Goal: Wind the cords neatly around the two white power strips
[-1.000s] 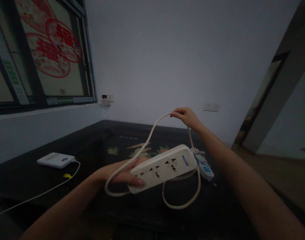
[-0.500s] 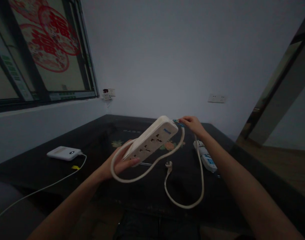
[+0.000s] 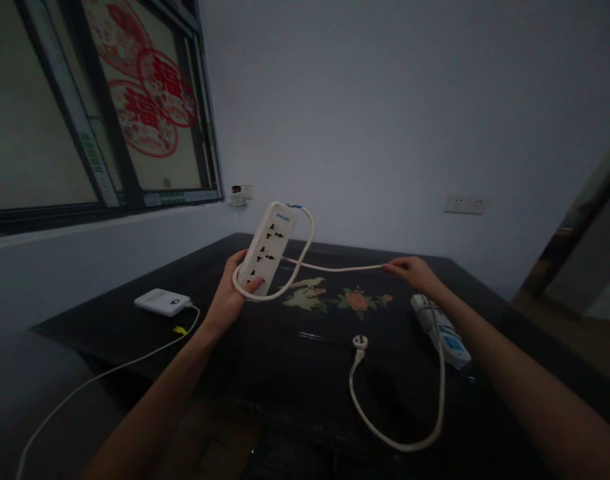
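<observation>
A white power strip (image 3: 267, 250) with several sockets stands tilted in the grasp of my left hand (image 3: 231, 293), thumb across its lower front. Its cord loops around the strip's lower end and past the top, where a bit of blue shows. Pinched in the fingers of my right hand (image 3: 412, 272), the white cord (image 3: 342, 269) stretches nearly straight from behind the strip. From there the cord hangs down and curves along the table to its plug (image 3: 360, 343), which lies apart from both hands.
On the dark table (image 3: 295, 360), a second power strip (image 3: 442, 331) lies under my right forearm. A white power bank (image 3: 163, 302) with a cable rests at the left, near a yellow scrap (image 3: 180, 330). Wall sockets (image 3: 465, 204) and a window (image 3: 155, 100) are beyond.
My left hand has turned the power strip more upright. My right hand has moved away from the strip's top to the right, drawing the cord out between the hands. The view has shifted.
</observation>
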A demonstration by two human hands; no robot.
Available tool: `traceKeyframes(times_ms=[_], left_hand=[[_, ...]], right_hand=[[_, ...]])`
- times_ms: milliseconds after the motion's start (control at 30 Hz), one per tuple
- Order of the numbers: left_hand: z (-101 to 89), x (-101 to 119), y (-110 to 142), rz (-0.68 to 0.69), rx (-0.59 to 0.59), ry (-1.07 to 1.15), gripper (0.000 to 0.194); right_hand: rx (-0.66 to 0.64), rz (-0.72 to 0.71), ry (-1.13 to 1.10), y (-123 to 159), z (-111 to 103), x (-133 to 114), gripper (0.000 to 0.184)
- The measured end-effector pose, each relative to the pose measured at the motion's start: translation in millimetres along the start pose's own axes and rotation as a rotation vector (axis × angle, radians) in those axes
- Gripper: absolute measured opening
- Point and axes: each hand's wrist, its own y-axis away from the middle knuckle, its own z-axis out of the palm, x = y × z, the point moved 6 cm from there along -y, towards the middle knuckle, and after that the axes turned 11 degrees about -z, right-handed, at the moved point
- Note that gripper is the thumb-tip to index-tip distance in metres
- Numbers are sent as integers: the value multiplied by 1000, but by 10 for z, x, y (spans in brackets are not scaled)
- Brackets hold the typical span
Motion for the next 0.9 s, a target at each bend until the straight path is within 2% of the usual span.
traceKeyframes(times_ms=[167,300,400,500,567,633,700,800,900], left_hand=[[-3,-105,-102,-106,-43,140,61],[25,-303,-174,-109,-61,49,61],[0,-471,-237,-75,-23,-147,56],[30,-576,-247,-78,-35,-363,50],[129,-584,-195,-77,-124,-454,49],[287,-526,-83,-42,-267,-494,48],[467,-409,84,11,-432,-506,49],[704,-175,407,77,-699,-536,52],[811,68,710,173,-916,-534,49]], right_hand=[[-34,11,33,29,0,-33,65],[-14,51,66,86,-138,-134,68],[-4,34,56,168,-311,-420,64],[11,-109,-12,248,-506,-952,54],[62,-230,-3,282,-661,-1355,47],[96,-334,1,282,-786,-1711,41],[157,-394,-5,232,-893,-1956,39],[210,-410,-57,60,-930,-2070,41],[117,-378,-182,-163,-721,-1927,45]])
